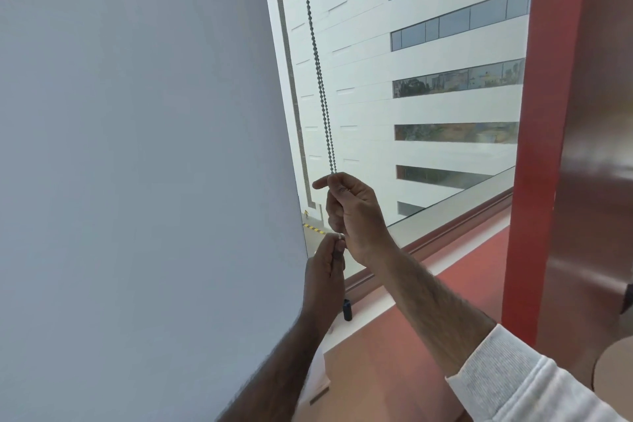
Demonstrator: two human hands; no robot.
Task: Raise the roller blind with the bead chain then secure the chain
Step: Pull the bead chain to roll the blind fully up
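Observation:
A dark bead chain [317,58] hangs in two strands down the left side of the window, from the top of the view to my hands. My right hand [356,216] is closed around the chain, forefinger pointing left. Just below it, my left hand [325,271] pinches the chain, with a small white connector [340,235] showing at its fingertips. A small black chain holder [347,309] stands on the sill under my left hand. The roller blind itself is not in view; the glass is uncovered.
A plain grey-white wall [137,147] fills the left half. A red window post [544,113] stands at the right, with a red sill [428,288] and white ledge [363,315] below. A white building shows through the glass.

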